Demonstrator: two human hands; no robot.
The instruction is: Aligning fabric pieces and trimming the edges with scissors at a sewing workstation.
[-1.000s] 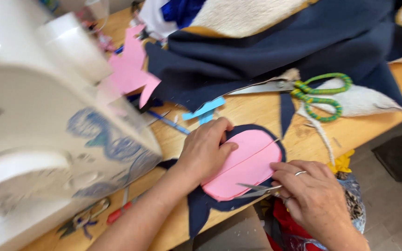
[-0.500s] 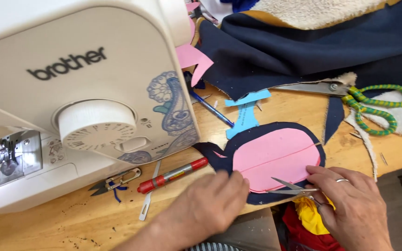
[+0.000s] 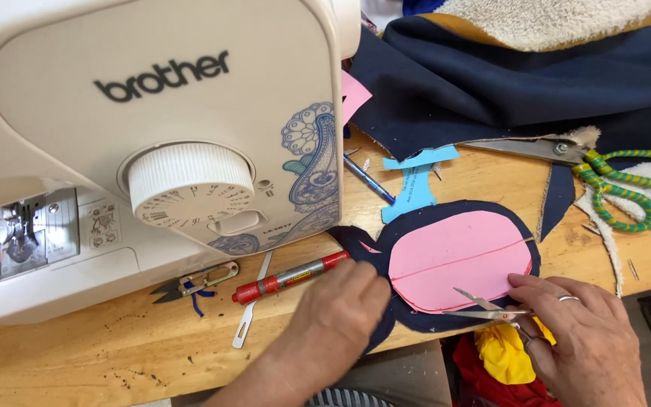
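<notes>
While small scissors [image 3: 484,305] are gripped in the right hand [image 3: 578,339], the trim is judged partly done.
Navy fabric [image 3: 446,218] is pinned flat under the left hand [image 3: 340,316]; a navy margin is seen around the pink oval pattern [image 3: 457,260], green-handled shears [image 3: 604,177] idle beyond.

Left of the pink pattern piece [image 3: 457,260], passage is blocked by the sewing machine [image 3: 152,143] and red pen [image 3: 291,277]. Above it, green-handled shears [image 3: 604,177] and navy fabric [image 3: 506,83] crowd the wooden table [image 3: 62,362].

Sewing machine [image 3: 152,143] left of paper pattern [image 3: 457,260] lying on cloth [image 3: 525,226].
</notes>
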